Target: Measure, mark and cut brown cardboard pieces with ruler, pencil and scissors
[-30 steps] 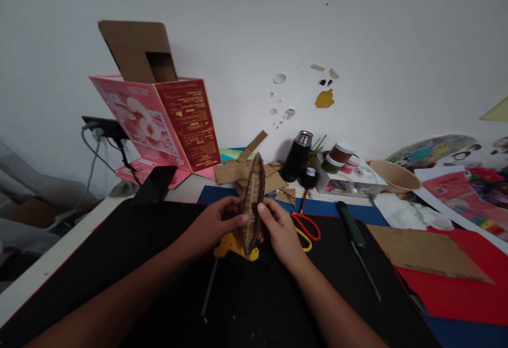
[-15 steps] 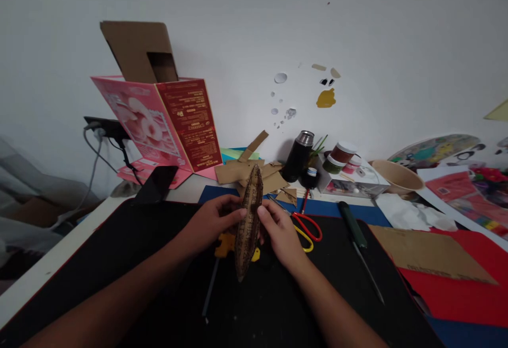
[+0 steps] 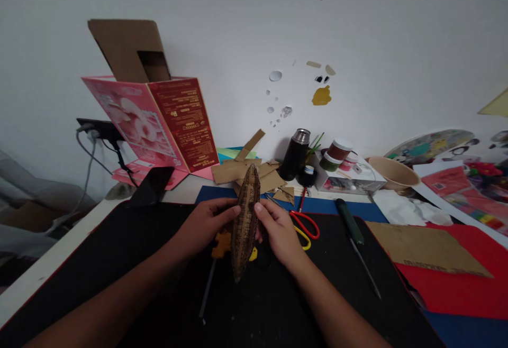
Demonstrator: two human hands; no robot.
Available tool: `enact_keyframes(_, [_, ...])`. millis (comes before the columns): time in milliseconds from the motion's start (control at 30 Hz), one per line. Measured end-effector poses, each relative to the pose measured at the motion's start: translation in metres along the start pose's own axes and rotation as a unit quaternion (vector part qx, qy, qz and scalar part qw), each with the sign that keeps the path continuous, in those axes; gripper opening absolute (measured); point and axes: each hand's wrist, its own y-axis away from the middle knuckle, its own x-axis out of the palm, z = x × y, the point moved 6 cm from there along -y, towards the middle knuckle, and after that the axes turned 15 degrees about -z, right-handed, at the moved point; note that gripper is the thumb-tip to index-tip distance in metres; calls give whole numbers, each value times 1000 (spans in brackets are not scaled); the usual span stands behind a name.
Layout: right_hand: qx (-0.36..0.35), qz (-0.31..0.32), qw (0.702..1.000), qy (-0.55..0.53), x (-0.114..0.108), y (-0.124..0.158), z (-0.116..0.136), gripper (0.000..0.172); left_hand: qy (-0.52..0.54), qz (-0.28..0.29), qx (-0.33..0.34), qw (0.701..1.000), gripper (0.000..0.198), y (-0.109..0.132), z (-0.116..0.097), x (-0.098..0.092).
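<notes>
Evidently, much of the shaping was done: the brown cardboard piece (image 3: 245, 226) had a long, full form, tapered to a point at both ends, with dark, rough bands along its length. It was held between both hands over the middle of the black mat (image 3: 91, 253), tilted, its far end raised and its near end lower and slightly to the left. Whether the near tip touched the mat could not be told.

The left hand (image 3: 210, 221) gripped it from the left, thumb laid against the side and fingers curled behind, narrow around the form. The right hand (image 3: 280, 231) pinched the opposite side in much the same way, thumb at the right edge; most of the fingertips behind were hidden.

No tool was in use. A yellow tool (image 3: 221, 245), perhaps a glue gun, lay on the mat partly hidden by the piece, a grey rod (image 3: 207, 290) running from it toward the near side. Scissors (image 3: 309, 226) with red and yellow loops lay just to the right of the right hand, and a green-handled blade (image 3: 349, 221) farther right.

Beyond the hands, cardboard scraps (image 3: 228, 172) were heaped, suggesting that cutting was largely finished. The surface looked bare brown, apparently unpainted; what work was left on it, if any, could not be told.
</notes>
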Motion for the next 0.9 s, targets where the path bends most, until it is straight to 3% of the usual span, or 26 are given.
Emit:
enact_keyframes(767, [7,7,1000,3,0,-1,-1,55,-16,3,11,1000,52,-2,3,-1])
enact_keyframes(900, [3,6,1000,3,2,1,-1,54,-45,-14,47,998,51,2,-2,1])
